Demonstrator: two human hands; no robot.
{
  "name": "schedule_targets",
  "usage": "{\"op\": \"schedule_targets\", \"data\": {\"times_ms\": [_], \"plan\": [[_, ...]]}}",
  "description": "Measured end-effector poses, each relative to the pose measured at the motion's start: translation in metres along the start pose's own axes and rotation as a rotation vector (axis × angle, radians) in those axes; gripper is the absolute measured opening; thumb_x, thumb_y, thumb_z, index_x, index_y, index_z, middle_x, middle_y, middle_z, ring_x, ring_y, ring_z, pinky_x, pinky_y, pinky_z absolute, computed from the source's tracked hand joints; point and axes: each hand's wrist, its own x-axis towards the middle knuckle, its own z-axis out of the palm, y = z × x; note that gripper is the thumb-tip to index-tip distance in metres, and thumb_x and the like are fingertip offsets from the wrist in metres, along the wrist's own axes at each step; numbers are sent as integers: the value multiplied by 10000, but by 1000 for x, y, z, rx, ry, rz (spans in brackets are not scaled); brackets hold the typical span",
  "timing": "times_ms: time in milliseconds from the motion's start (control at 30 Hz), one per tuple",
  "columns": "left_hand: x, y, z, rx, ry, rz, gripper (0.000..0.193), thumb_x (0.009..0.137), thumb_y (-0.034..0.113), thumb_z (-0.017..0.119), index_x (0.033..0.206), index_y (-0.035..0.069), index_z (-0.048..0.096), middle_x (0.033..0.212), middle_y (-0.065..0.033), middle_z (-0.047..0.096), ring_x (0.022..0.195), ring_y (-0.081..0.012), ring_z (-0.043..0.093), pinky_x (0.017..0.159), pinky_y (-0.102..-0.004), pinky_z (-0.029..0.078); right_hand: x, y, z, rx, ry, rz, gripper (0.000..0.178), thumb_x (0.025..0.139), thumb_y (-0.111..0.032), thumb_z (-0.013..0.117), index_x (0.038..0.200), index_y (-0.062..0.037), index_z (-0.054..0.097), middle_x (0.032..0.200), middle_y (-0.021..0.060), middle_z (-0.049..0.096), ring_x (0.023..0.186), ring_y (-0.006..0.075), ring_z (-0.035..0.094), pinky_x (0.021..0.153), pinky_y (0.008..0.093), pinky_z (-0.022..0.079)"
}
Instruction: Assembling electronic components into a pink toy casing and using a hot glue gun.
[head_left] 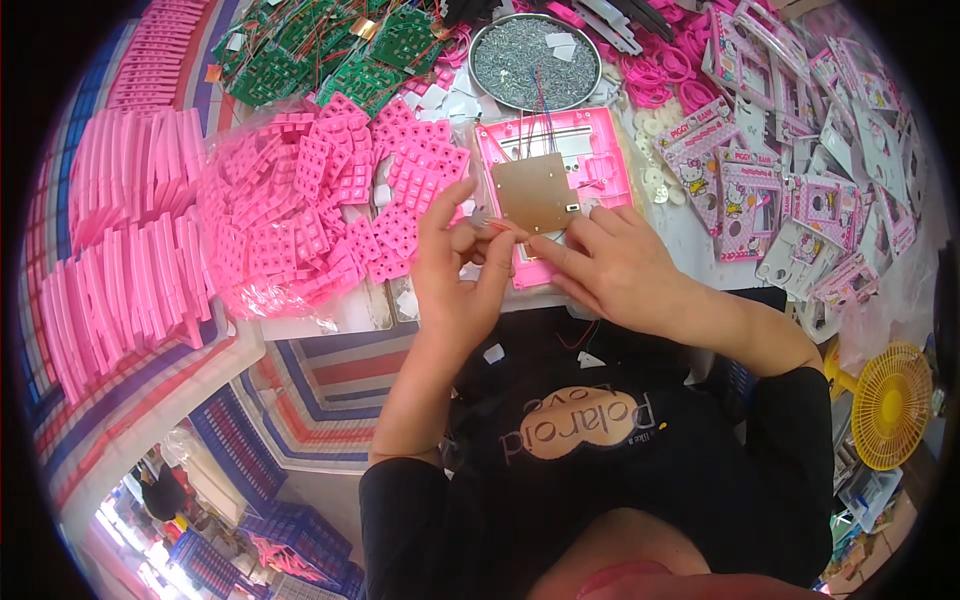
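Observation:
A pink plastic housing [612,135] lies open in front of me, with a brown circuit board [530,192] set inside it and thin wires running from its far end. My left hand [462,262] is at the housing's near left corner, thumb and finger pinched on thin red wires [497,226]. A small grey piece [480,214] shows beside those fingers; its kind is unclear. From the right, my right hand [615,258] reaches over the near edge of the housing. Its fingers are bent together just below the board, close to the left fingertips, and what they grip is hidden.
A round metal tray of screws [535,65] stands beyond the housing. Pink button pads [300,190] and stacked pink panels [130,260] are on the left, green circuit boards [340,50] at the far left. Printed panels [755,190] pile up right, above a yellow fan [892,405].

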Motion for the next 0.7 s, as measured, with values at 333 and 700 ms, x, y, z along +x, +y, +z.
{"op": "schedule_targets", "data": {"times_ms": [333,700], "plan": [[20,17,8,316,-390,256,392,898,12,668,1254,60,511,894,-132,718,752,-333,719,632,-378,558,9,23,-20,609,239,-10,306,869,-148,717,1158,-68,659,1019,116,663,896,314,651,753,386,521],[72,17,37,745,-944,762,137,746,142,665,877,103,668,853,-69,595,817,-274,640,707,-416,491,-45,-12,-3,558,186,168,142,866,-162,735,967,-92,662,765,92,635,688,295,645,609,418,500]]}}
